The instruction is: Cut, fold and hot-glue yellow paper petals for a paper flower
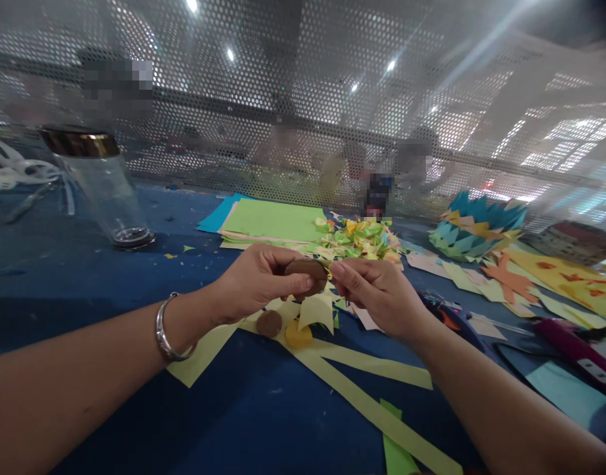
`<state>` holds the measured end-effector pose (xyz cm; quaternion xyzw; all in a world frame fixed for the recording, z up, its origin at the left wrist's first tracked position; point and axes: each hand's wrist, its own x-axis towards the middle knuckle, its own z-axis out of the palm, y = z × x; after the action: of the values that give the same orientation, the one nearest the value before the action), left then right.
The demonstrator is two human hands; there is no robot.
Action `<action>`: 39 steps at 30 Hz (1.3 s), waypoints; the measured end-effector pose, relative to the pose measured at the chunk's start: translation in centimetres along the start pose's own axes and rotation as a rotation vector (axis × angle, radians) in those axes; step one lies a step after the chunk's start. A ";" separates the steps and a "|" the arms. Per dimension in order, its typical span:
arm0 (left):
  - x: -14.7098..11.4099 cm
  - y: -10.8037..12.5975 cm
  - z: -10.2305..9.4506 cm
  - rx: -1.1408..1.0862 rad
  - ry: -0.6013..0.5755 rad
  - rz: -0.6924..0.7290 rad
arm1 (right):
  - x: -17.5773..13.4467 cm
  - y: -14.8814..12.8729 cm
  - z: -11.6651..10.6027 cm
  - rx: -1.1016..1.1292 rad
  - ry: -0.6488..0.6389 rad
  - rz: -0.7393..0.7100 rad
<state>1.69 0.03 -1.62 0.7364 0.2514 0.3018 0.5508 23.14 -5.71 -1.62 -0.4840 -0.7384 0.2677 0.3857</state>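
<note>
Brown disc [310, 269] is held above the blue table [109, 409], at the centre of the view, in front of the pile of small cut pieces [365, 237]; it is gripped by the left hand [268, 280], whose thumb is laid across the near face and whose other fingers are set behind; this clamp on one side presumably serves to steady the disc and leave its opposite edge accessible; the right hand [372, 284] is placed at that edge, with thumb and forefinger drawn together in a pinch; whether anything thin is caught between these fingertips, or whether the disc is touched by them, cannot be told.

Brown disc, appearance: flat, rounded, plain brown, seen at a slant; its outline is partly covered by the left thumb; the far face is hidden.

Below the hands, a loose brown disc [269, 324] and a yellow disc [298, 334] are laid close together on pale paper, probably for easy reach; a long pale strip [367, 396] is stretched across the table toward the near right; the green paper stack [278, 221] is set farther back, beside the pile, presumably so that working space is left in front; the lidded jar [102, 191] is stood well apart at the left.
</note>
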 end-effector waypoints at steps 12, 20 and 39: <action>0.0 0.4 0.0 0.042 -0.005 -0.015 | -0.1 0.1 0.0 -0.077 0.001 -0.019; 0.0 0.4 -0.1 0.070 -0.062 -0.020 | 0.0 0.0 0.1 -0.091 0.009 -0.023; -1.6 2.1 2.3 0.977 -0.327 0.150 | 0.4 1.5 -0.5 -0.514 0.081 0.009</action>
<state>2.33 -3.12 -0.39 0.9611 0.2203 0.0690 0.1518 24.20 -4.71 -2.34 -0.5798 -0.7639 0.0534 0.2782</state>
